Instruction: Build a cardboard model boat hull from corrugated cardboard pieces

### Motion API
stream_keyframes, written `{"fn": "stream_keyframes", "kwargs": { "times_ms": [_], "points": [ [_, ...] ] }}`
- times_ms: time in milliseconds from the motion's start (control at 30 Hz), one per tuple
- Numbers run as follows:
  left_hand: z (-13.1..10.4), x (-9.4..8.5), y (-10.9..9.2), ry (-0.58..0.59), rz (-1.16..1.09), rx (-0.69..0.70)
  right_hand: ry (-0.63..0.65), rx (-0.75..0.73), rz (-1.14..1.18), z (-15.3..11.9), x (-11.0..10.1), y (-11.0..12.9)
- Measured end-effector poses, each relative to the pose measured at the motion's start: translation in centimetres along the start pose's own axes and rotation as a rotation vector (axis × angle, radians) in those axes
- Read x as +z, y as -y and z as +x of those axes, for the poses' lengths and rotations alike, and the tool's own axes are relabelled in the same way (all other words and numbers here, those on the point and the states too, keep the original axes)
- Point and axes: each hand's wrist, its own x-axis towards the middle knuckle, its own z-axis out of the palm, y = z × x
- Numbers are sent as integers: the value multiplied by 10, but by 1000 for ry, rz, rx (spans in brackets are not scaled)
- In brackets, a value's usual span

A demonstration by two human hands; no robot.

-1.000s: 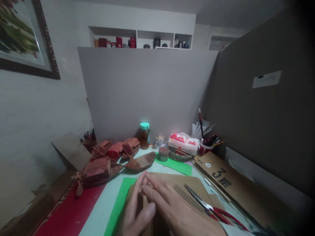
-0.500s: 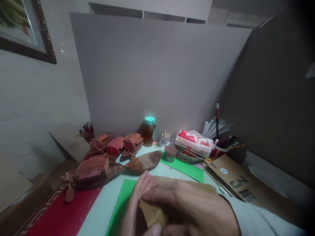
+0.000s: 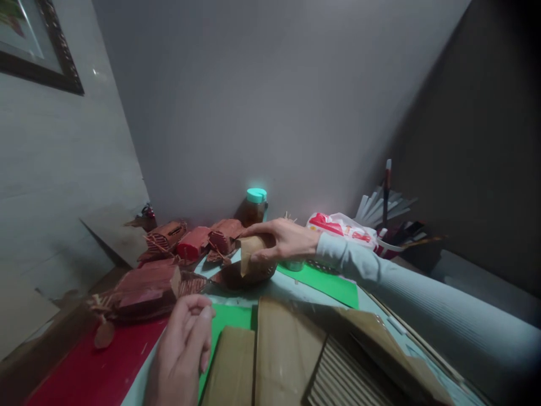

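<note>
My right hand (image 3: 291, 239) is closed on a curved brown cardboard piece (image 3: 248, 251), thumb in front and fingers over its top. The piece stands over a small corrugated cardboard boat hull (image 3: 230, 277), partly hiding it; whether it touches the hull's inside I cannot tell. At the lower left, my left hand (image 3: 183, 347) has its fingers curled in, with nothing visible in them. It is near a narrow tan cardboard strip (image 3: 231, 363) and a larger bent cardboard sheet (image 3: 285, 344). Left of the hull, a reddish-brown model boat (image 3: 147, 287) has a rounded cover.
Smaller reddish-brown boats (image 3: 167, 237) and a red rounded piece (image 3: 194, 243) sit behind. At the back stand a jar with a turquoise lid (image 3: 257, 195), a tissue pack (image 3: 338, 225) and a pen holder (image 3: 391, 248). A green sheet (image 3: 327, 286) and corrugated cardboard (image 3: 342, 375) lie on the table.
My right hand has moved forward from the near cardboard to the hull, carrying the curved piece. My left hand has come away to the left and let go. The view has tilted down.
</note>
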Motion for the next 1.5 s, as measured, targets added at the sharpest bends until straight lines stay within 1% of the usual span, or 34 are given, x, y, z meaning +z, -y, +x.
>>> {"fn": "stream_keyframes", "kwargs": {
  "times_ms": [133, 300, 600, 767, 967, 1233, 1500],
  "points": [
    [7, 1, 4, -15, -13, -33, 53, -26, 22, 8, 7, -6],
    [11, 2, 7, -25, -45, -36, 105, -93, 47, 11, 14, -17],
    [7, 6, 6, -32, -49, 9, 85, -131, 65, 16, 27, -28],
    [6, 5, 6, -5, -27, 10, 83, -161, 91, 16, 31, -36],
    [5, 6, 5, 18, -8, 14, 94, -153, 118, 13, 33, -38],
    [5, 6, 4, 29, 20, -25, 107, -133, 119, 14, 42, -49],
    [4, 5, 2, 58, 27, -65, 114, -131, 150, 13, 40, -51]
  ]
}}
